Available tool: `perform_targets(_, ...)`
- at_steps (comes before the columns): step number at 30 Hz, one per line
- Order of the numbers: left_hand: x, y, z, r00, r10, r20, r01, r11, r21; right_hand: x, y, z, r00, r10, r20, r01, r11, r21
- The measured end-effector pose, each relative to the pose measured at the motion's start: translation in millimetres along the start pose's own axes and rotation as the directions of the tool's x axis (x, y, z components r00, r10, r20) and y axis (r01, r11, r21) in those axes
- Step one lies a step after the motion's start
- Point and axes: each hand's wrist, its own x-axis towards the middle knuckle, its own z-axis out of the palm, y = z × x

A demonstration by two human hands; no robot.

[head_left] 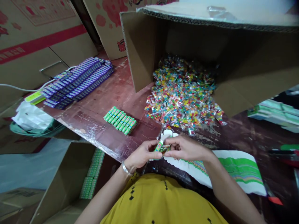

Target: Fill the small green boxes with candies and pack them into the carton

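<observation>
My left hand, with a silver bangle at the wrist, grips a small green candy box between thumb and fingers. The box is tilted, and its white end flap stands up. At its right side, my right hand pinches a small clear packet of coloured candies, partly hidden by the fingers. Just beyond the hands lies a big heap of similar candy packets, spilling from a cardboard box on its side. Flat printed box blanks are spread in a stack beneath my right forearm.
A row of green candy boxes lies left of the heap. Purple boxes are stacked farther back, by a white cable. An open carton with green boxes inside stands below the table's left edge. The large cardboard box bounds the far right.
</observation>
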Motion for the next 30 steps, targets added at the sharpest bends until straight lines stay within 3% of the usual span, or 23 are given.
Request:
perform_targets(2, 1, -1, 0.8, 0.997, 0.017, -0.080, -0.018, 1.000, -0.018, 3, 2, 2, 0.982, -0.009, -0.188, 0.022, 0.997, 0.068)
perform_targets(5, 5, -4, 4.3, 0.965, 0.108, -0.240, -0.127, 0.990, -0.067, 10, 5, 14, 0.891, -0.005, -0.454, 0.089, 0.983, 0.163)
perform_targets(9, 11, -10, 11.3, 0.876, 0.209, -0.434, -0.249, 0.968, -0.035, 18, 11, 34, 0.861, -0.021, -0.508, 0.062, 0.996, 0.064)
perform_targets(11, 12, -10, 13.1, 0.841, 0.253, -0.479, -0.261, 0.964, 0.053, 20, 15, 41, 0.820, -0.003, -0.572, 0.035, 0.998, 0.046)
perform_targets(15, 10, -4, 12.7, 0.784, 0.380, -0.491, -0.294, 0.924, 0.247, 24, 19, 46, 0.775, 0.047, -0.630, 0.044, 0.991, 0.128)
perform_targets(21, 2, 1, 12.7, 0.721, 0.467, -0.512, -0.315, 0.879, 0.358, 27, 17, 55, 0.734, -0.070, -0.675, 0.132, 0.990, 0.040)
perform_targets(23, 0, 2, 13.0, 0.740, 0.472, -0.478, -0.302, 0.869, 0.391, 27, 16, 59, 0.733, -0.079, -0.675, 0.140, 0.989, 0.037)
perform_targets(27, -1, 3, 10.6, 0.837, 0.413, -0.360, -0.292, 0.892, 0.345, 27, 18, 62, 0.736, -0.043, -0.675, 0.150, 0.983, 0.101)
perform_targets(30, -2, 4, 6.9, 0.866, 0.377, -0.330, -0.276, 0.908, 0.314, 26, 20, 62, 0.729, -0.060, -0.682, 0.136, 0.989, 0.058)
